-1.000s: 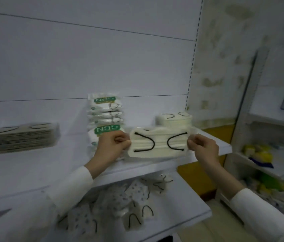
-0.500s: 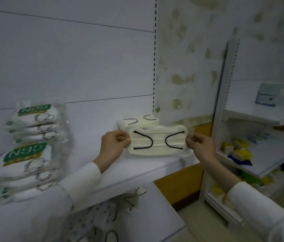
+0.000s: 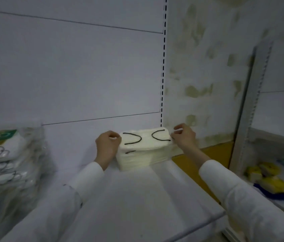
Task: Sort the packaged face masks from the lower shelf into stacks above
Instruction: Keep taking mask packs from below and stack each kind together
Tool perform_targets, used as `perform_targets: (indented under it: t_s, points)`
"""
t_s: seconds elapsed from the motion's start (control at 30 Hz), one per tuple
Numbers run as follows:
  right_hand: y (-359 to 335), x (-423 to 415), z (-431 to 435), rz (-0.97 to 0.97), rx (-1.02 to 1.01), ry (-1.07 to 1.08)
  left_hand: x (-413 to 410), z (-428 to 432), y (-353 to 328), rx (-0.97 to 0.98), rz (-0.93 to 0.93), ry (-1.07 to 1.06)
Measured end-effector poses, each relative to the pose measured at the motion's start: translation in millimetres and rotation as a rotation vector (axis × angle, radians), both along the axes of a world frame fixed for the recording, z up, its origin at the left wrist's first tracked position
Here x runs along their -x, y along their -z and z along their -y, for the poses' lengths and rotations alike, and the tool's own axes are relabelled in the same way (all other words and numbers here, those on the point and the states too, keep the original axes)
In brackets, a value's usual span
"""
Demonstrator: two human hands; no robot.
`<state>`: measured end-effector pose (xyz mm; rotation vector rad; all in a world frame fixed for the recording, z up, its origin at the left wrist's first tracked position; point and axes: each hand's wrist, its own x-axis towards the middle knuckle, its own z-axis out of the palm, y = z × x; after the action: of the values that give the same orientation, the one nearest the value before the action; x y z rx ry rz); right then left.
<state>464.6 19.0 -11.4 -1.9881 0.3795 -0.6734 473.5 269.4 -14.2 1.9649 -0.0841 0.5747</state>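
Note:
A cream packaged face mask (image 3: 145,139) with black ear loops lies on top of a cream stack of the same masks (image 3: 143,158) at the back right of the upper shelf (image 3: 137,198). My left hand (image 3: 107,147) pinches the mask's left edge. My right hand (image 3: 184,136) pinches its right edge. Both hands rest against the sides of the stack. The lower shelf is out of view.
A pile of N95 mask packs (image 3: 3,165) in clear wrap stands at the left edge of the shelf. The slotted shelf upright (image 3: 163,75) runs up behind the stack. To the right is another shelf unit (image 3: 277,137) with yellow packets (image 3: 267,179).
Both hands carried the cream mask back and up onto the cream stack, where it now lies flat. The view has swung right and closer, and the N95 pile has slid to the left edge.

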Motion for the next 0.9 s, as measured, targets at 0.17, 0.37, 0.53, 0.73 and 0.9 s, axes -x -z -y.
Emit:
perform_targets:
  t_s: [0.17,0.37,0.53,0.73,0.9]
  points:
    - [14.9,-42.0,7.8,-0.087,0.074,-0.036,-20.5,6.8,13.6,-0.117,-0.138,0.023]
    - [25.2,-57.3,6.3,-0.089,0.123,-0.169,-24.5,0.4,21.3,-0.264,-0.156,0.017]
    - [32.9,-61.0,4.8,-0.108,0.214,-0.186,-22.7,-2.7,21.5,-0.327,-0.143,0.032]
    - [36.0,-54.1,13.4,-0.103,0.259,-0.201,-14.7,-2.8,24.0,-0.389,-0.162,0.142]
    - [33.6,-44.2,21.9,-0.024,0.294,-0.235,-9.3,-11.8,21.9,-0.387,-0.117,0.102]
